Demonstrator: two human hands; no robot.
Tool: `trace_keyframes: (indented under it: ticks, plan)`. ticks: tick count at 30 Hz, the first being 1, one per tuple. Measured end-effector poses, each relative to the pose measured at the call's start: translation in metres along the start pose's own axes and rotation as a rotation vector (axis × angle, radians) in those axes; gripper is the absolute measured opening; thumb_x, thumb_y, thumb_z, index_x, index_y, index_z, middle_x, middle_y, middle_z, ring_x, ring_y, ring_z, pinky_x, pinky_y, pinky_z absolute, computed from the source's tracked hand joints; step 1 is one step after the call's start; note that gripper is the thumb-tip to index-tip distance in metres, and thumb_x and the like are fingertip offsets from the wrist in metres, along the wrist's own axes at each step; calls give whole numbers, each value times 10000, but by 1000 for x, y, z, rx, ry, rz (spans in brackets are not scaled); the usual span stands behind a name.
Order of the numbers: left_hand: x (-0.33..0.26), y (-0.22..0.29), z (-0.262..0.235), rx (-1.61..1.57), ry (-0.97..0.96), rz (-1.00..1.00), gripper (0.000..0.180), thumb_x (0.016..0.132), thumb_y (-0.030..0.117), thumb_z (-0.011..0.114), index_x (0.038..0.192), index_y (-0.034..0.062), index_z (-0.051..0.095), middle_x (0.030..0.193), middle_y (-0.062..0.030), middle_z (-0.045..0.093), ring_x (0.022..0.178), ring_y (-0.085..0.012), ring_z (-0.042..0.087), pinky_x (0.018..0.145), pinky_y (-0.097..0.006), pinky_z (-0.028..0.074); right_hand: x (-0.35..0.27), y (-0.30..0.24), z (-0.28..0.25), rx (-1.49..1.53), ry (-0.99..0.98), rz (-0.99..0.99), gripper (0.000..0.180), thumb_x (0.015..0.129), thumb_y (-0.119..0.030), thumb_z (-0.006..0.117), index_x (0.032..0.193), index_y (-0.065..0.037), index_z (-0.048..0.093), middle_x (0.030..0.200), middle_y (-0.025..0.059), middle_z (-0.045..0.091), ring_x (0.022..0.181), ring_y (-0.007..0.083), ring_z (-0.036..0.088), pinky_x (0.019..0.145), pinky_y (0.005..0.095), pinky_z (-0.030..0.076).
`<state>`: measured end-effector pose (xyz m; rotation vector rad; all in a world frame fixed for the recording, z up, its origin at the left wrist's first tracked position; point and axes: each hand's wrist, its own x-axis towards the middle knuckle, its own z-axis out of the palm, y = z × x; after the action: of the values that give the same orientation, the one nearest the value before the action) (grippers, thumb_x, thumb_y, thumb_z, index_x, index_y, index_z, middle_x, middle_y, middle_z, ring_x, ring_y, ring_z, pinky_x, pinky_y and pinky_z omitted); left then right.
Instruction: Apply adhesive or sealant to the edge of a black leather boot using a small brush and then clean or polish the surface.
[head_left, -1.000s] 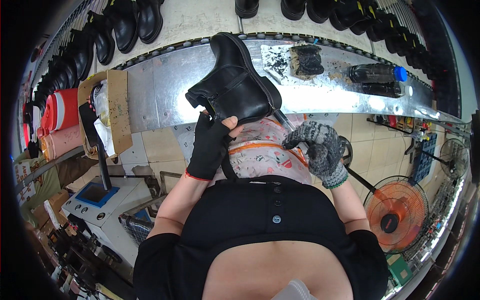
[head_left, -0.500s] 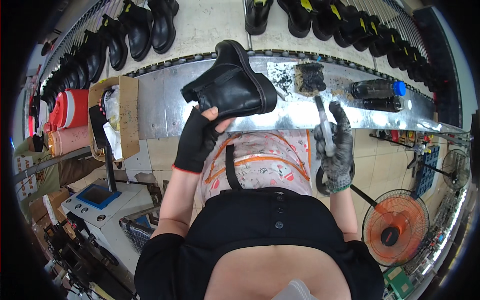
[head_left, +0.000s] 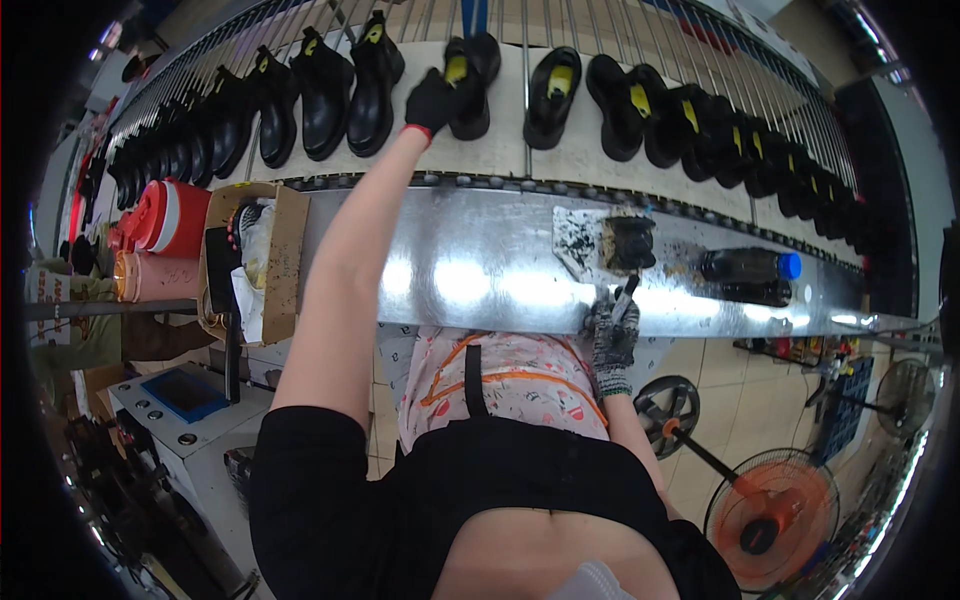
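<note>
Reaching up with left hand [head_left: 432,100], glove closed on black boot [head_left: 470,75] standing toe-away on the conveyor [head_left: 520,150], straight beyond the metal bench [head_left: 470,280]. Right hand [head_left: 612,335] wrapped round a brush [head_left: 625,297] at bench's near edge, well apart from boot.

I'm seeing a cardboard box [head_left: 283,262] sitting on the left w/ junk in it, red & orange jugs [head_left: 165,240] beside it, a dark bottle w/ blue cap [head_left: 748,266] lying on the metal bench [head_left: 470,275], orange fan [head_left: 772,515] standing bottom right.
</note>
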<state>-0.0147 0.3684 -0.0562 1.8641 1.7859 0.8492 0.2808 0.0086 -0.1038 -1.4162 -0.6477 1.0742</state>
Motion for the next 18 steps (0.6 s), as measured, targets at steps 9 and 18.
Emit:
trace_keyframes:
  ticks: [9,18]
  plan:
    - [-1,-32,-2,-274,622,250,768,775,310,730,1329,-50,339,1281,-188,468,1197,-276,461,1024,-341,338,9,28,-19,-637,65,-107,189,898,-158,598,1068,-108,533,732,-4,578,525,68,515,440,216,408]
    - [12,-69,-31,461,248,-189,780,645,260,706,1312,-14,409,1193,-244,538,1107,-368,534,941,-401,444,2,18,-17,-703,93,154,326,886,-367,509,940,-63,611,746,124,611,703,285,594,645,388,447]
